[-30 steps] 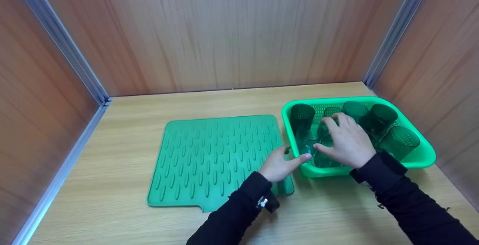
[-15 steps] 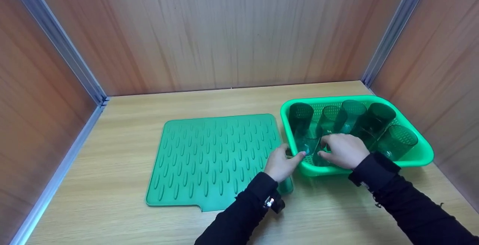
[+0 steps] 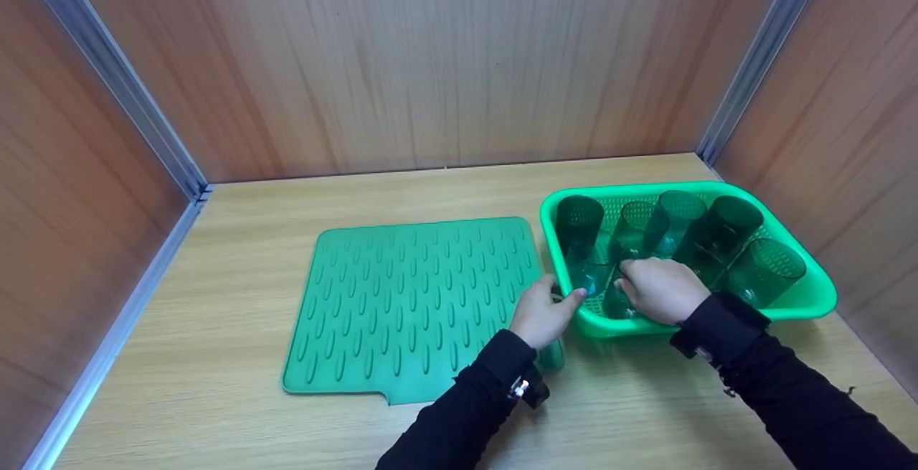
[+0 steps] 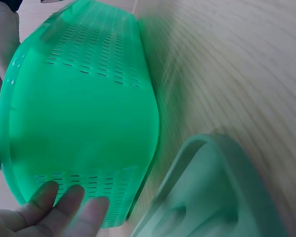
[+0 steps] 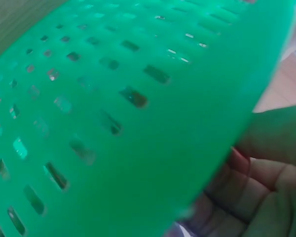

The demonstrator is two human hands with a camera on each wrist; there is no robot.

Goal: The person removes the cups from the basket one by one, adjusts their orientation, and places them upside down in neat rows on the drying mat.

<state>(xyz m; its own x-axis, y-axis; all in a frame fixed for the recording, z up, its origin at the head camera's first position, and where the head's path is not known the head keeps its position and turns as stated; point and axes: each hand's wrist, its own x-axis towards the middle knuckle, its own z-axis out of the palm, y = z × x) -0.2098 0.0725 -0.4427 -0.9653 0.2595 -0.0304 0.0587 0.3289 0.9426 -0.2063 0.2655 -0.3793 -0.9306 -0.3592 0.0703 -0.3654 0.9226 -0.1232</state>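
Observation:
A green plastic basket (image 3: pixel 595 326) with perforated walls stands at the right and holds several dark green glasses. My left hand (image 3: pixel 539 313) grips the basket's left rim, its thumb over the edge and its fingers (image 4: pixel 71 205) against the outer wall in the left wrist view. Inside the near part of the basket, my right hand (image 3: pixel 663 289) pinches a green glass (image 3: pixel 618 299) with curled fingers; most of the fingertips are hidden. In the right wrist view the basket wall covers much of that hand (image 5: pixel 266 182). Behind it leans another glass (image 3: pixel 631 229).
Left of the basket lies a green ribbed drying mat (image 3: pixel 412 305), its right edge under my left wrist. More glasses, one a tilted glass (image 3: pixel 764 269), fill the basket's right half. Wood-grain panels (image 3: pixel 445 61) enclose the tabletop (image 3: pixel 237 326) at the back and sides.
My right hand has come down into the basket from above, and its spread fingers have curled in at the near glass. My left hand has closed in on the basket's rim.

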